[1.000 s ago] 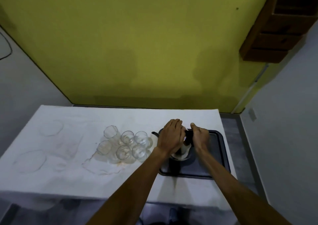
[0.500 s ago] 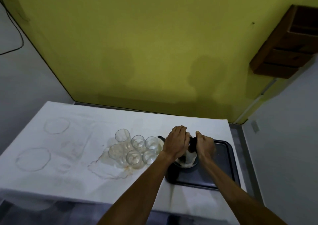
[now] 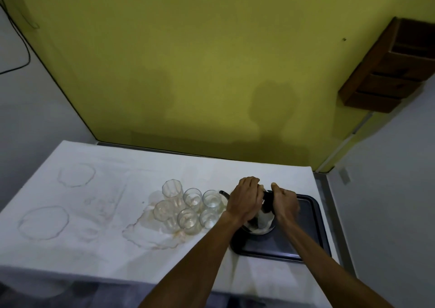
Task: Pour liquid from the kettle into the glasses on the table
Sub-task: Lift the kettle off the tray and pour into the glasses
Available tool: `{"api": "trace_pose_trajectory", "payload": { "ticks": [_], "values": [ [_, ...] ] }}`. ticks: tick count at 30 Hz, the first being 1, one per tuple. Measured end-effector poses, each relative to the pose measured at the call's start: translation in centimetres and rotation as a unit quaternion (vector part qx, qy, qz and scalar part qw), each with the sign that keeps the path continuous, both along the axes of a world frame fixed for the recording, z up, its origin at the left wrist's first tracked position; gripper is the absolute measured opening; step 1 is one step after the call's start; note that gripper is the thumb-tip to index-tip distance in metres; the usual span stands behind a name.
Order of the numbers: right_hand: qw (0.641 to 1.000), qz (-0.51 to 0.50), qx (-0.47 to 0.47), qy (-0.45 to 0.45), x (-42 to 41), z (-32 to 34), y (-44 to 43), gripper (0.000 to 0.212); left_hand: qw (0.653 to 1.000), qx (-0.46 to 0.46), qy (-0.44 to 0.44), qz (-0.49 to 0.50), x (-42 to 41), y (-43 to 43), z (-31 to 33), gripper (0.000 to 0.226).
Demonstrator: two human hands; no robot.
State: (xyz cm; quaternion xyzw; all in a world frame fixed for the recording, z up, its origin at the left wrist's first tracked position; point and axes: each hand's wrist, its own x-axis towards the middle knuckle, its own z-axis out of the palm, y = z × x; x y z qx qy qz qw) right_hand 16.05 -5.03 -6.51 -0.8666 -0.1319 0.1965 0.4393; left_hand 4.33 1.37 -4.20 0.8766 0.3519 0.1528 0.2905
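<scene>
A white kettle [image 3: 262, 223] with a black handle and a thin dark spout stands on a dark tray [image 3: 306, 232] at the table's right side. My left hand [image 3: 246, 200] lies over the kettle's top and hides most of it. My right hand [image 3: 284, 202] is wrapped around the black handle. Several clear glasses [image 3: 191, 207] stand in a tight cluster just left of the kettle, the spout pointing toward them. Whether they hold liquid cannot be told.
The table [image 3: 94, 213] carries a white cloth with dried ring stains and a wet-looking patch under the glasses. A yellow wall rises behind it. A wooden shelf [image 3: 390, 69] hangs on the right wall, and floor shows beyond the table's right edge.
Both hands stay on the kettle in the same grip. The view has tilted upward and shifted, so the table sits lower in the frame.
</scene>
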Motion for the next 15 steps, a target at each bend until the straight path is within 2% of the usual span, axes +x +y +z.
{"api": "trace_pose_trajectory", "payload": {
  "ticks": [6,15],
  "values": [
    [1.000,-0.004,-0.002,0.003,-0.2,0.8,0.3,0.044,1.000,0.001,-0.019,0.023,-0.1,0.1,0.6,0.039],
    [1.000,-0.009,-0.013,-0.004,0.0,1.5,0.0,0.049,1.000,-0.008,-0.014,0.004,0.1,-0.2,1.0,0.039]
  ]
}}
